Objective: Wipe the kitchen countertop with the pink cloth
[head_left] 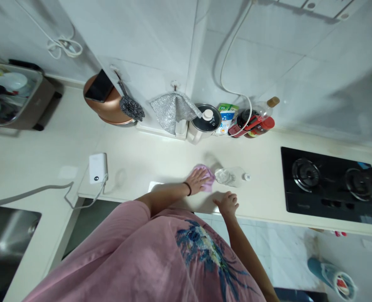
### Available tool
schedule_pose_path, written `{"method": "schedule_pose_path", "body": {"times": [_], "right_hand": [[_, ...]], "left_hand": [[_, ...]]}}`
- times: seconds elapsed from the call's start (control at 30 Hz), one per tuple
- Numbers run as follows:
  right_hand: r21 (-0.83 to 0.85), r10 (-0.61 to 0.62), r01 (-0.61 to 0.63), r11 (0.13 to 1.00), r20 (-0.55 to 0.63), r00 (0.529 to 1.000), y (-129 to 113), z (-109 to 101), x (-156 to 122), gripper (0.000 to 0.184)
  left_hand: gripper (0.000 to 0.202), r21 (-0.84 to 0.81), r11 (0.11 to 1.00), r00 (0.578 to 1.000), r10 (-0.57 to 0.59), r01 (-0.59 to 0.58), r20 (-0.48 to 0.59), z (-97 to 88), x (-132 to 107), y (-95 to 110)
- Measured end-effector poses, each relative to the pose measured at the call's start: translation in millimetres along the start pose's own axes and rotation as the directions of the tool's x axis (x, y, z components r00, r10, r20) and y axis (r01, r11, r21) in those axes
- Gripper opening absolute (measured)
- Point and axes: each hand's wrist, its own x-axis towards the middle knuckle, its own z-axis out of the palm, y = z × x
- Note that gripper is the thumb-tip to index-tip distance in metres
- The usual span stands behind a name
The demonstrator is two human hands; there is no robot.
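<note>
My left hand point(197, 180) lies flat with fingers spread on a pink cloth point(208, 178), pressing it to the pale countertop point(167, 155). A dark band circles the left wrist. Just right of the cloth is a clear plastic bottle point(234, 176) with a white cap; I cannot tell whether it stands or lies. At the counter's front edge, below this bottle, my right hand point(227, 204) rests with its thumb apart from the fingers and nothing visible in it.
A black gas stove point(330, 184) is on the right. Along the wall stand a lidded pot point(205, 121), sauce bottles point(261, 126) and a copper-coloured pan point(115, 107). A white power bank point(97, 167) with a cable lies left, near a sink point(10, 239).
</note>
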Motion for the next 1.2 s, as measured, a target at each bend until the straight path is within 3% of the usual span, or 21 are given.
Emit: {"method": "schedule_pose_path", "body": {"times": [0.13, 0.23, 0.33, 0.4, 0.53, 0.7, 0.83, 0.97, 1.07, 1.2], "right_hand": [[0.054, 0.01, -0.009, 0.999, -0.022, 1.0, 2, 7, -1, 0.104], [0.065, -0.042, 0.044, 0.997, -0.03, 0.999, 5, 12, 1, 0.11], [0.074, -0.045, 0.046, 0.996, -0.024, 0.999, 6, 13, 4, 0.11], [0.084, -0.042, 0.043, 0.996, -0.016, 0.999, 6, 14, 4, 0.11], [0.104, -0.023, 0.023, 0.994, 0.002, 1.0, 3, 14, 4, 0.111], [0.097, 0.001, -0.001, 0.995, 0.005, 1.0, -2, 10, 2, 0.113], [0.101, -0.001, 0.0, 0.995, 0.013, 1.0, -1, 7, 1, 0.111], [0.12, -0.012, 0.013, 0.993, -0.005, 1.0, 0, 6, 0, 0.111], [0.118, -0.028, 0.032, 0.993, -0.035, 0.999, 2, 8, 0, 0.108], [0.087, -0.055, 0.061, 0.994, -0.075, 0.996, 7, 14, 3, 0.108]], "left_hand": [[0.063, -0.043, 0.983, 0.982, -0.183, 0.181, -0.052, -30.9, 81, -33], [0.059, -0.094, 0.965, 0.962, -0.255, 0.246, -0.098, -49.8, 124, -54], [0.051, -0.106, 0.962, 0.958, -0.262, 0.25, -0.113, -57.5, 143, -64], [0.05, -0.108, 0.963, 0.961, -0.257, 0.246, -0.107, -55.3, 141, -63], [0.061, -0.097, 0.971, 0.973, -0.223, 0.217, -0.058, -35.8, 101, -42], [0.07, -0.014, 0.995, 0.995, -0.102, 0.102, -0.003, -1.9, -3, -6], [0.069, 0.034, 0.999, 0.999, 0.038, -0.039, 0.018, 10.9, -82, 1], [0.066, 0.039, 0.999, 0.999, 0.0, -0.002, 0.044, 0.9, -119, -21], [0.064, 0.052, 0.978, 0.979, -0.204, 0.203, 0.022, -20.8, -123, -54], [0.067, 0.058, 0.847, 0.849, -0.527, 0.528, -0.027, -64.0, -113, -112]]}}
